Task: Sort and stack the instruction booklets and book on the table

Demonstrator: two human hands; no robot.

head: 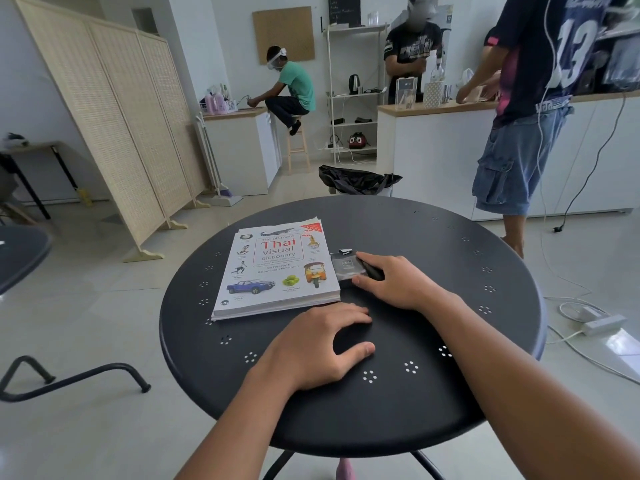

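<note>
While your right hand (391, 282) sits w/ fingers curled loosely around the small dark booklets (346, 268), thumb at their near edge, your left hand (322, 344) rests flat on the round black worktop (433, 393), fingers held together w/ the thumb spread apart, holding nothing. The booklets lie just right of the Thai visual dictionary (277, 268), touching or nearly touching its right edge; can't tell which, and can't tell how many are in that dark pile. The book sits left of centre, cover up, its far corner nearing the worktop's back rim. To do this step well, probably square the booklets first: pinch them along both long edges, tap them even, then lift clear before carrying over the book's raised side, not dragging across it. Biggest thing belongs at the bottom, so set them centred on the cover. Plenty of bare room front and right for sliding; less on the left, where the book's near corner approaches the rim. Use your left hand to steady the book.
</note>
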